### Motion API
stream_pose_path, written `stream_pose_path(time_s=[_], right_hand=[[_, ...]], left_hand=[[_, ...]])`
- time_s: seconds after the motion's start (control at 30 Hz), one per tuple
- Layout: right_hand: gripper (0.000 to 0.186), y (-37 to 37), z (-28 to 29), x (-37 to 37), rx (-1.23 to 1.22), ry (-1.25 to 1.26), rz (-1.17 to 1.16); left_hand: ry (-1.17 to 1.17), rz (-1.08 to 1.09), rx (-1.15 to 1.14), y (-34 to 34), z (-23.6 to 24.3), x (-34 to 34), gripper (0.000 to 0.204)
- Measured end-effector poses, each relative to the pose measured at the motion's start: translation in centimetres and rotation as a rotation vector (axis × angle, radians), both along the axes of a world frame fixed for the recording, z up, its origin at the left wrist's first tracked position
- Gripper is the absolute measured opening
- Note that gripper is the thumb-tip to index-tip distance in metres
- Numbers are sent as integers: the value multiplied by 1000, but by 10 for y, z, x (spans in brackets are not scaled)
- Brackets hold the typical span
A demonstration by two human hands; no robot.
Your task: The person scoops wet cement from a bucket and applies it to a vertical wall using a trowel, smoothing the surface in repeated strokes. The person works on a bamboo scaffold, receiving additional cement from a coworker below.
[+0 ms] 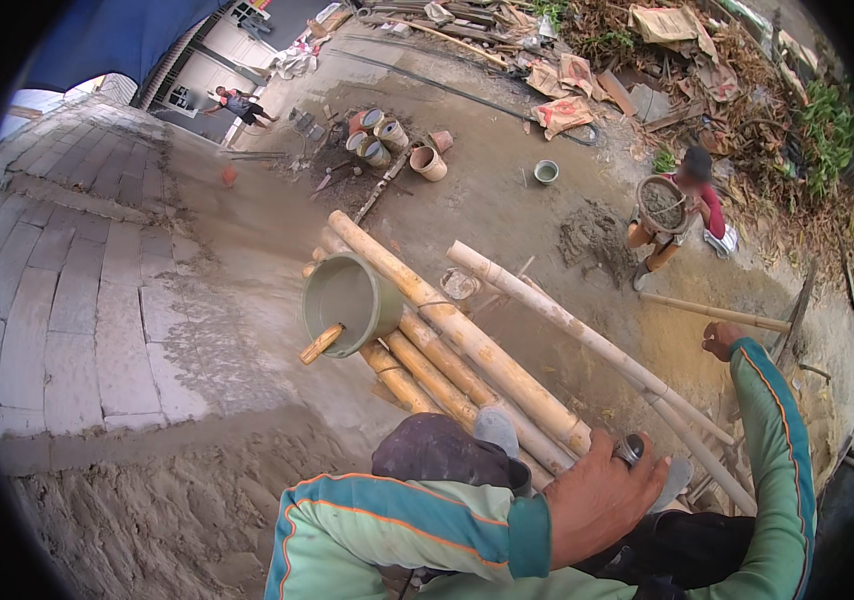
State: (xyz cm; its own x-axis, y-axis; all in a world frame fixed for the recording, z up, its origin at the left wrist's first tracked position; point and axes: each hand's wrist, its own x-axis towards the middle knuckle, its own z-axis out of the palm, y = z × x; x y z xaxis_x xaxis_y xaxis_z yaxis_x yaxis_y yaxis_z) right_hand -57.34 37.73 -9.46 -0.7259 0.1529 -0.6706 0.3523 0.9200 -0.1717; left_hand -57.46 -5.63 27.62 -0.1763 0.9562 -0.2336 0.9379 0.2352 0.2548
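My left hand (609, 492) is low in front of me, a dark ring on one finger, fingers bent and apart. It hovers or rests by the near end of a bamboo pole (487, 355), and I see nothing in it. Farther right, my right hand (721, 340) is raised with curled fingers; anything inside them is hidden. A mortar-smeared bucket (387, 305) stands on the bundled bamboo poles (422, 365). From it sticks a wooden handle (322, 345), its tool end out of sight inside. My feet and dark-clothed knee (447, 450) are among the poles.
At left runs a grey block wall (77, 320) with wet mortar (167, 500) along its near part. Below right, a person (692, 185) holds a bucket of mortar (662, 203). Several buckets (377, 140) stand on the ground. Another bamboo pole (587, 330) slants at right.
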Motion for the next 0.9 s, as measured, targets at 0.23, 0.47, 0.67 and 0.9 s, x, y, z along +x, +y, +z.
stream_pose_path(time_s=[0.23,0.47,0.67,0.9], right_hand=[[45,45,-46,-17,222,-295,-13],[60,10,-180,3,-278,503,-1399],[78,-37,-228,50,-249,520,-1571],[88,-50,-237,82,-344,496,-1656]], left_hand=[[-81,61,56,4,-5,11,54],[19,20,-34,-1,27,1,50],[42,41,-42,-4,29,-10,47],[-21,56,-237,-3,45,-16,48]])
